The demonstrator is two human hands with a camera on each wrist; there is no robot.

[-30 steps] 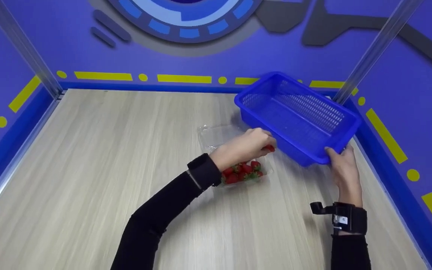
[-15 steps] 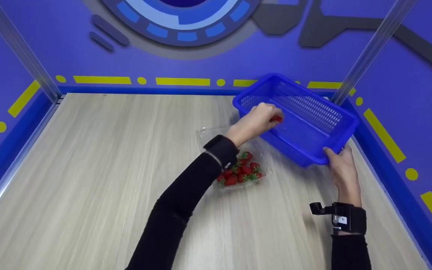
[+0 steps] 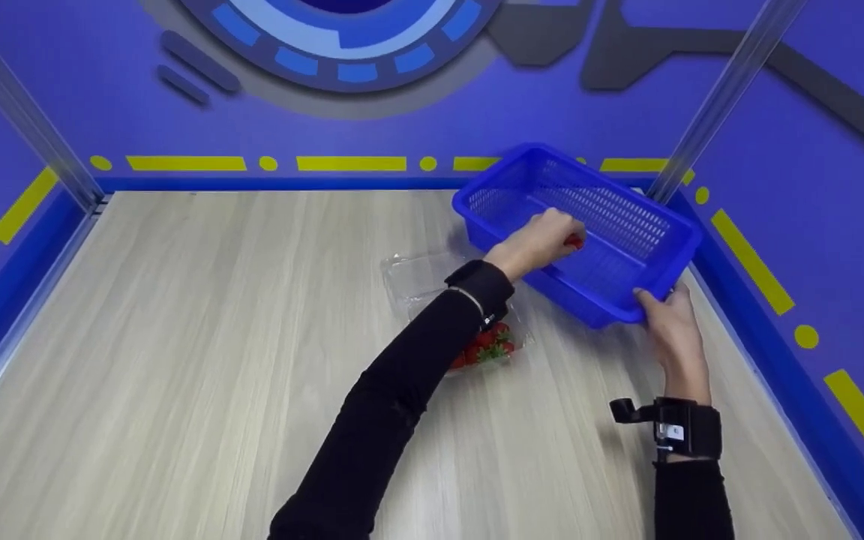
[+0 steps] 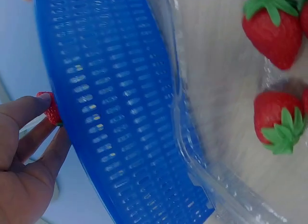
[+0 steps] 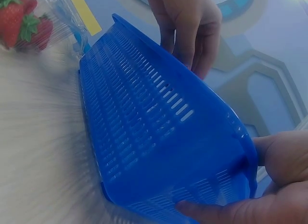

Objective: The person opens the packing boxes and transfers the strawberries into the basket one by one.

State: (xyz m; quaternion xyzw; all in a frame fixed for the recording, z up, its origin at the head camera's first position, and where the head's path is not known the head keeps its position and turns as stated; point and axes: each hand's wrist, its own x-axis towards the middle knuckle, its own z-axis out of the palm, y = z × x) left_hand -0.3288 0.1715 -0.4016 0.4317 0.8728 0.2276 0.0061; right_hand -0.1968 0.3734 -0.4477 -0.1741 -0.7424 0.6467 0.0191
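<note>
My left hand (image 3: 544, 238) is over the blue plastic basket (image 3: 612, 277), pinching a red strawberry (image 3: 574, 241) between thumb and fingers. The left wrist view shows that strawberry (image 4: 54, 112) at the basket's rim, partly hidden by the wall. My right hand (image 3: 676, 330) grips the basket's near right corner, its thumb over the rim and fingers outside. Left of the basket lies an open clear plastic box (image 3: 421, 277) with several strawberries (image 3: 484, 346), partly covered by my left forearm. What the basket holds behind my left hand is hidden.
A pale wood-grain table (image 3: 214, 360) lies beneath everything. Blue walls (image 3: 432, 127) with yellow marks enclose it at the back and sides. A metal post (image 3: 724, 97) rises at the back right corner, near the basket.
My left hand has carried the strawberry from beside the basket's near side to over its inside, then slightly further right. The right hand keeps its grip on the basket corner.
</note>
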